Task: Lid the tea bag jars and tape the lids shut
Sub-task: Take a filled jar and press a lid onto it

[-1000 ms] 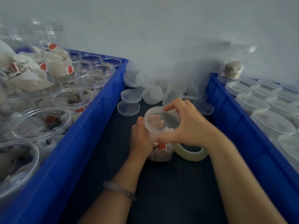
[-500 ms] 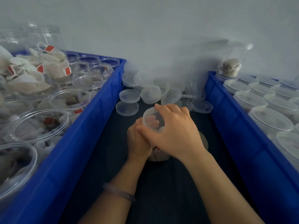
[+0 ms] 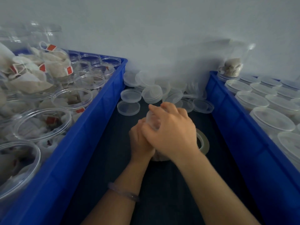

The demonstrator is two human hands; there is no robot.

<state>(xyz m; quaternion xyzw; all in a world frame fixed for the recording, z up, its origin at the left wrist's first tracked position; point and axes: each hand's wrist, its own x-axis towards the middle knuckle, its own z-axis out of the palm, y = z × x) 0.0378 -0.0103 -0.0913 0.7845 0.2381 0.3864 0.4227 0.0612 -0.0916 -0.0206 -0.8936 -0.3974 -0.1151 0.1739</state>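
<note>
Blue crates (image 3: 78, 151) frame left and right; clear jars (image 3: 43, 125) and lids (image 3: 128, 108); red tags (image 3: 51, 47) on white tea bags (image 3: 53, 62); dark desk (image 3: 162, 192).

Dark surface (image 3: 100, 159) bears blue crates (image 3: 73, 151), loose lids (image 3: 128, 108), seemingly a tape roll (image 3: 203, 142).

We're at a packing station here, a small hand-packaging workshop by the look of it. The left crate (image 3: 90, 120), blue plastic, is crammed with open jars (image 3: 71, 98), all clear and all the same, with red-tagged tea bags (image 3: 53, 62) heaped in and over them. The right crate (image 3: 235, 127) is the same blue, and there the lidded jars (image 3: 251, 99) sit in close rows. Between the two runs a dark counter (image 3: 113, 151), with spare lids (image 3: 151, 94) in a loose heap against a plain pale wall (image 3: 146, 30). A roll of tape (image 3: 203, 142) lies flat on the counter. Bulk stock, one container repeated over and over.
</note>
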